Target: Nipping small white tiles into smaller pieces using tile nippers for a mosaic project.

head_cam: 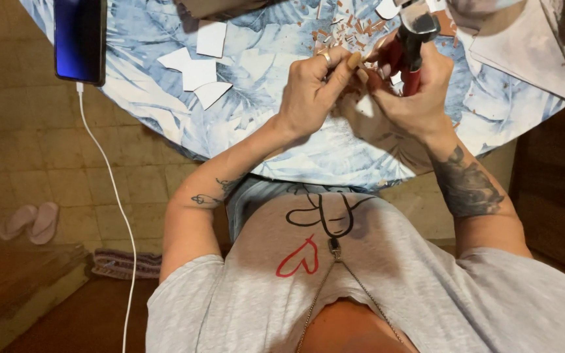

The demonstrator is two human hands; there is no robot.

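A pair of red-handled nippers [412, 46] is being gripped by the right hand [408, 98], clenched round the handles; the tool is judged stiff, fairly heavy, and best taken by those handles. A small pale tile piece [365, 104], seemingly hard, brittle and sharp-edged, is being pinched just beside the nippers by the left hand [312, 91]. Beyond the nippers, brown chips [348, 29] are lying scattered on the leaf-patterned tabletop [263, 59]; left of them, white cut shapes [197, 75] and a charging phone [80, 39] are lying well apart
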